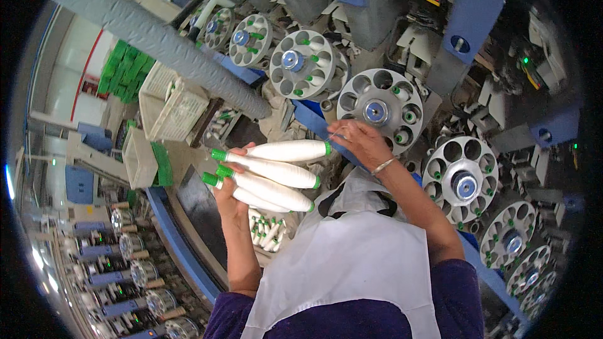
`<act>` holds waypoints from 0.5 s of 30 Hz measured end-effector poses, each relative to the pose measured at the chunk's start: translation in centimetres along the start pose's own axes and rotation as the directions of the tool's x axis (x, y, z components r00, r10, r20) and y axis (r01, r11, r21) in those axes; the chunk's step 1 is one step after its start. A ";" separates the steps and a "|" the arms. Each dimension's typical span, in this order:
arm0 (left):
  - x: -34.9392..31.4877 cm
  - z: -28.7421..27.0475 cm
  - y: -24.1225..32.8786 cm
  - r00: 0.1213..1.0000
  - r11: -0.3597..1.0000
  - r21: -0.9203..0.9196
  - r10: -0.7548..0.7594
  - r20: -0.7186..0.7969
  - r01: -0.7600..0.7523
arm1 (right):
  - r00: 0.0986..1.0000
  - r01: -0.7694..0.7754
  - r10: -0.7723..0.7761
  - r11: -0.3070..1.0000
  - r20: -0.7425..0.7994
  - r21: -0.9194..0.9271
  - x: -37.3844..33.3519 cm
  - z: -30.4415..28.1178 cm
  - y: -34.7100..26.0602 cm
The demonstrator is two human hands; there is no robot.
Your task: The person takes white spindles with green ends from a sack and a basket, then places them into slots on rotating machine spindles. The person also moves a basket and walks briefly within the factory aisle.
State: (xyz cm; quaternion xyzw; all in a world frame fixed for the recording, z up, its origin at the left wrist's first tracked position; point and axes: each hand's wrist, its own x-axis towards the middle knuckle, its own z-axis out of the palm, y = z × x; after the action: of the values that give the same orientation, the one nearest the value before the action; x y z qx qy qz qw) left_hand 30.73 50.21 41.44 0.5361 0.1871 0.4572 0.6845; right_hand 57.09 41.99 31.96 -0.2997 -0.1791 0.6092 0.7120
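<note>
My left hand (230, 189) is closed around the green-tipped ends of several yarn bobbins (276, 171), wound with white yarn and fanned out to the right. My right hand (360, 140) is pinched just right of the topmost bobbin's green tip. A faint thread (336, 134) seems to run at its fingertips, though it is hard to make out. Beyond that hand stands a round magazine (347, 105) with open pockets around a blue and silver hub. Some of its pockets hold green-tipped bobbins.
More round magazines (460, 180) line the machine on both sides. Below my left hand, a container holds several small green-tipped bobbins (269, 231). Cream crates (173, 105) and stacked green trays (124, 70) stand at the left. A thick grey pipe (169, 41) crosses the upper left.
</note>
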 end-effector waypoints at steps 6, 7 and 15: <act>2.8 -2.4 -0.5 0.989 0.990 -0.085 -0.108 0.100 0.116 | 0.991 0.102 -0.127 0.923 0.043 0.372 1.1 -0.1 2.8; 3.2 -2.7 -0.5 0.986 0.980 -0.139 -0.126 0.111 0.141 | 0.979 0.175 -0.202 0.886 0.017 0.430 0.8 -0.8 2.6; 5.6 -0.8 -4.2 0.933 0.952 0.098 -0.303 0.193 0.289 | 0.743 -0.041 -0.590 0.431 -0.316 -0.901 -7.1 -5.8 -2.2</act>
State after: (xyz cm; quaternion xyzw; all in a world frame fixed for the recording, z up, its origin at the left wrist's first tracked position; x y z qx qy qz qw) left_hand 34.77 55.28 38.61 0.5691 0.2093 0.2845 0.7426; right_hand 60.98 33.65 29.80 -0.7536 -0.2772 0.1703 0.5711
